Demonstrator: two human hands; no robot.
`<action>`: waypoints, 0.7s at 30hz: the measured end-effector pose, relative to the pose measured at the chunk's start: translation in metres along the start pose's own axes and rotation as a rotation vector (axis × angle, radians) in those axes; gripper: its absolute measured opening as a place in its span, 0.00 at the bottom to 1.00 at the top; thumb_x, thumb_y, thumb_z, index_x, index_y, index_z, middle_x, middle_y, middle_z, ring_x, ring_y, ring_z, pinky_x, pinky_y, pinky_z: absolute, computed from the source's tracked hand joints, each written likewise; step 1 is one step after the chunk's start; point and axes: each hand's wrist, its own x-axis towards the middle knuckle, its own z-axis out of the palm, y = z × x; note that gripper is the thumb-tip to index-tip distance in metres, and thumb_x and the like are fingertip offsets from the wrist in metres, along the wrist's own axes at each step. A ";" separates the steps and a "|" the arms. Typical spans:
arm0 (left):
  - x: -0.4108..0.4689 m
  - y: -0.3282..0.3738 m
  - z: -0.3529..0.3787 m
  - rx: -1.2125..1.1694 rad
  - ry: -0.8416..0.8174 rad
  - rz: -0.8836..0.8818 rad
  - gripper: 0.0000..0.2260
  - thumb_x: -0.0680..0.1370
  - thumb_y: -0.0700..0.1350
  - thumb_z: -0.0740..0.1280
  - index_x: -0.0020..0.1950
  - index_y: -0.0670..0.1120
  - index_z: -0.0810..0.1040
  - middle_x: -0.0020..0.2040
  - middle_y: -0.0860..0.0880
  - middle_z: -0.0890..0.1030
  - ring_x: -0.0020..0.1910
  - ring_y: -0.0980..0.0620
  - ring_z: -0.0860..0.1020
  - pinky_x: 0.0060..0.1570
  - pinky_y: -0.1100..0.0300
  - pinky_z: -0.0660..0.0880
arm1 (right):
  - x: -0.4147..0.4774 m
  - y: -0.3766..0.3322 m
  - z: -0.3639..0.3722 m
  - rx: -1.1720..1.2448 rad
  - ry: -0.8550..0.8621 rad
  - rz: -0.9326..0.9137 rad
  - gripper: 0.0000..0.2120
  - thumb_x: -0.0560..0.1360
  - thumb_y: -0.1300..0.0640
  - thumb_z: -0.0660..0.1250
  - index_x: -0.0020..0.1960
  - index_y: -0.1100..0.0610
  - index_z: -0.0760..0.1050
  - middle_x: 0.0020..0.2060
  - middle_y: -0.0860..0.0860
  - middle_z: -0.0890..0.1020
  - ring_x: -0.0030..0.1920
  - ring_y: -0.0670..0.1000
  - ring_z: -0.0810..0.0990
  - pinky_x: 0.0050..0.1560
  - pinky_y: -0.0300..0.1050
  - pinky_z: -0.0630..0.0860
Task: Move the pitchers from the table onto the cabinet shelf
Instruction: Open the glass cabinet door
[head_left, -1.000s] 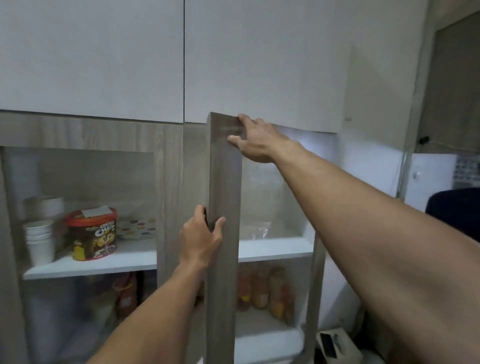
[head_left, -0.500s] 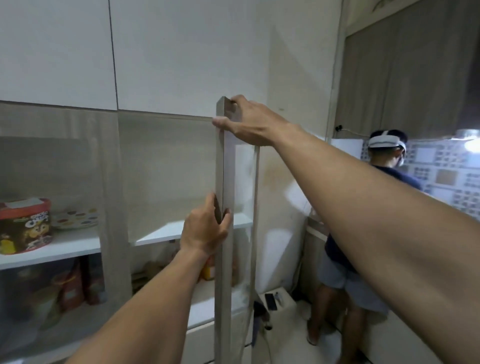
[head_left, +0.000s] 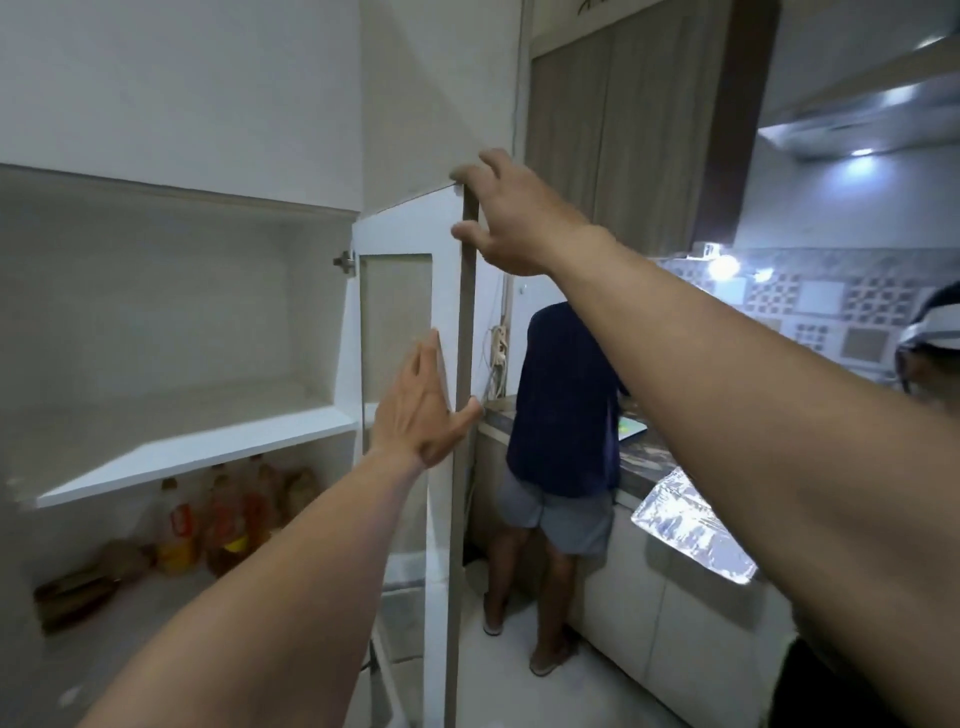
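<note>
No pitcher is in view. The cabinet door (head_left: 402, 228), white inside with a glass panel, stands swung wide open to the right. My right hand (head_left: 514, 218) grips its top outer corner, fingers over the top and thumb on the edge. My left hand (head_left: 421, 410) lies flat against the door's inner side near the outer edge, fingers straight, holding nothing. The white cabinet shelf (head_left: 197, 447) at the left is bare.
Below the shelf stand several oil bottles (head_left: 228, 514) and a brown packet (head_left: 78, 587). A person in a dark shirt (head_left: 566, 405) stands at the counter (head_left: 641, 467) just behind the door. Foil (head_left: 691, 530) hangs over the counter edge. Another person's head (head_left: 930, 338) shows at far right.
The door has swung from edge-on to wide open. My left hand let go of its edge and now lies flat on the inner side. The view has turned right.
</note>
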 end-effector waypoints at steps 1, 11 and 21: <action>0.005 0.004 0.009 -0.015 -0.021 0.005 0.44 0.74 0.61 0.66 0.79 0.51 0.43 0.80 0.45 0.54 0.78 0.44 0.58 0.71 0.45 0.65 | -0.003 0.009 0.001 -0.045 0.002 0.000 0.29 0.80 0.47 0.63 0.78 0.53 0.60 0.78 0.57 0.59 0.75 0.61 0.62 0.72 0.59 0.65; 0.055 0.054 0.101 -0.041 -0.005 0.015 0.50 0.73 0.61 0.68 0.79 0.47 0.37 0.81 0.43 0.47 0.80 0.44 0.48 0.75 0.50 0.55 | -0.022 0.100 0.036 -0.268 0.032 0.002 0.30 0.82 0.58 0.60 0.80 0.61 0.51 0.80 0.57 0.54 0.77 0.59 0.59 0.72 0.58 0.64; 0.083 0.095 0.147 0.019 0.028 -0.075 0.49 0.71 0.60 0.71 0.79 0.49 0.43 0.80 0.41 0.53 0.76 0.39 0.59 0.69 0.45 0.66 | -0.021 0.160 0.058 -0.201 -0.011 0.098 0.32 0.81 0.59 0.60 0.80 0.60 0.49 0.80 0.61 0.51 0.76 0.62 0.59 0.72 0.64 0.64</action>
